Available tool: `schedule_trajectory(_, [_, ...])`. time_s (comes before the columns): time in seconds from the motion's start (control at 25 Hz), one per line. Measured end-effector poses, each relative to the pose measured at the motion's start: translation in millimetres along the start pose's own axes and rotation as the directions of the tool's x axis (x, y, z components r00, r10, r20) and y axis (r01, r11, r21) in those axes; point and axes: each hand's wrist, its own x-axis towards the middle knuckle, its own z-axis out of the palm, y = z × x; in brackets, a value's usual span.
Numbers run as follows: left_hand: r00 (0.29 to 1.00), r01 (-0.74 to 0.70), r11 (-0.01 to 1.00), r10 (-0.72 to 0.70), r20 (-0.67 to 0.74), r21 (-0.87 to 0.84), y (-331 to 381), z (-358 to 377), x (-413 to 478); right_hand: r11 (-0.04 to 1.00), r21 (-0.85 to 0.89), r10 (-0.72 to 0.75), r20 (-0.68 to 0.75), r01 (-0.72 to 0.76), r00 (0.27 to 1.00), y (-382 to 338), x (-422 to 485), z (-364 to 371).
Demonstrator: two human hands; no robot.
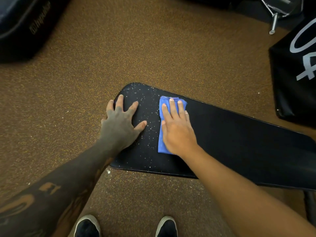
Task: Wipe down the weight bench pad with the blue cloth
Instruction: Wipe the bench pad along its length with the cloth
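The black weight bench pad (230, 139) stretches from the centre to the right edge. White specks cover its narrow left end; the part right of the cloth looks clean. A folded blue cloth (161, 134) lies flat on the pad. My right hand (177, 127) presses down on the cloth, fingers flat and pointing away from me. My left hand (119, 122) rests palm-down on the speckled left end of the pad, fingers spread, holding nothing.
Brown speckled rubber floor (136, 40) surrounds the bench, with white crumbs under the pad's near edge. A dark bag (25, 26) lies at top left. A black padded block (295, 74) with white markings stands at right. My two shoes (126, 226) show at the bottom.
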Motion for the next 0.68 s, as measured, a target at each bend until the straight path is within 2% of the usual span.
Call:
schedule_trajectory(0.12, [1.0,-0.013,1.0,0.013,-0.013,0.016,-1.7,2.4,0.2,1.0,0.016,-0.011,-0.005,0.011,1.0,2.6,28.1,-2.8])
schedule_trajectory(0.28, [0.999,-0.035,0.994,0.038,-0.027,0.102,-5.1,10.0,-2.4,0.995,0.069,0.074,-0.038,-0.071,0.997,-6.1,52.8,-1.5])
schedule_trajectory(0.44, [0.999,-0.039,0.993,0.043,-0.026,0.114,-6.8,13.1,-4.3,0.993,-0.024,-0.118,0.016,0.118,0.993,-8.8,17.2,4.1])
schedule_trajectory(0.48, [0.999,-0.041,0.993,0.043,-0.019,0.106,-6.2,12.5,-4.0,0.994,-0.018,-0.106,0.006,0.106,0.994,-7.5,33.9,1.8])
schedule_trajectory(0.6, [0.999,-0.049,0.994,0.05,-0.005,0.094,-5.7,10.4,-4.0,0.997,0.049,0.057,-0.008,-0.056,0.998,-16.0,65.1,-5.5])
schedule_trajectory(0.68, [0.999,-0.046,0.995,0.047,-0.003,0.084,-6.7,10.2,-3.9,1.0,-0.001,-0.029,-0.04,0.029,0.999,-20.1,40.1,5.4])
